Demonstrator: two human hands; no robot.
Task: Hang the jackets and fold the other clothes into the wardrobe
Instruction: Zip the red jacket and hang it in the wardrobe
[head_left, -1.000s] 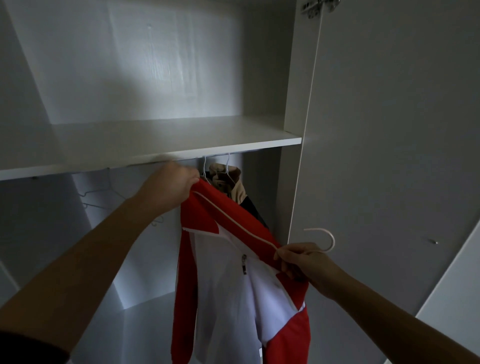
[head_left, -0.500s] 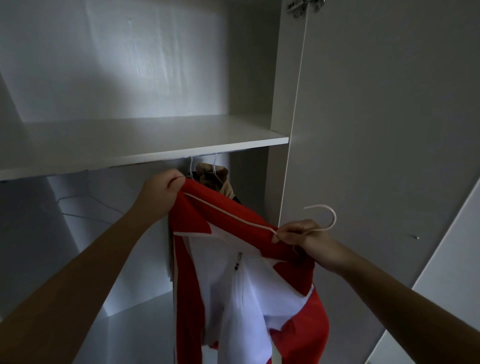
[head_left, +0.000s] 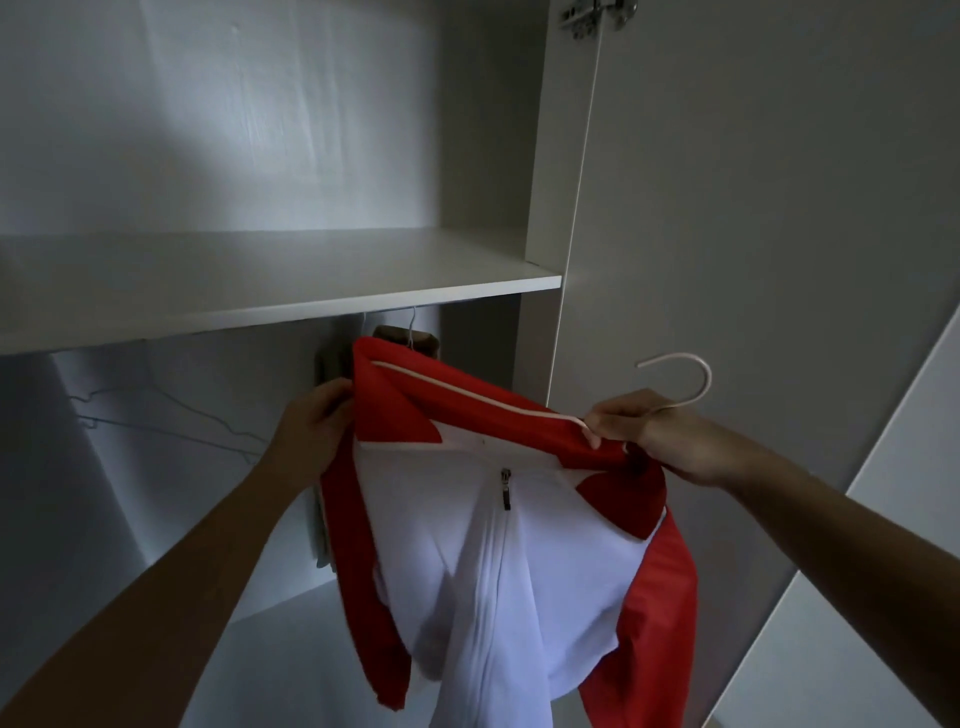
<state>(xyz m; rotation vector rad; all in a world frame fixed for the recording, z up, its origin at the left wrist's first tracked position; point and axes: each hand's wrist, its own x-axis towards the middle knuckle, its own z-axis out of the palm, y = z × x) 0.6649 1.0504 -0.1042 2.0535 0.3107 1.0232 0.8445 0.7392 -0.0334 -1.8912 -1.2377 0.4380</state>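
The left hand (head_left: 317, 423) is closed on the left end of the red and white jacket (head_left: 488, 561), its fingers curled round the red fabric at the shoulder, just below the shelf (head_left: 270, 291). The right hand (head_left: 641, 434) is clamped too: the other end of the red collar band is pinched between thumb and fingers, and the neck of a pale hanger (head_left: 706, 379) is held in the same grip.

Both arms are stretched forward and upward into the wardrobe, the right one held nearer the open door (head_left: 779, 234).

The jacket is held spread between the two hands, in front of the hanging space under the shelf. Its top edge, marked by white piping, is slanted from upper left down to lower right. The body is hung straight down from that edge, with the white front and the zip pull (head_left: 505, 491) turned toward the camera and a red sleeve at either side. The hanger's hook is raised above the right hand, its open tip pointed left.

Behind the jacket's upper corner a brown garment (head_left: 402, 338) is seen hanging, and bare wire hangers (head_left: 171, 418) are seen farther left.
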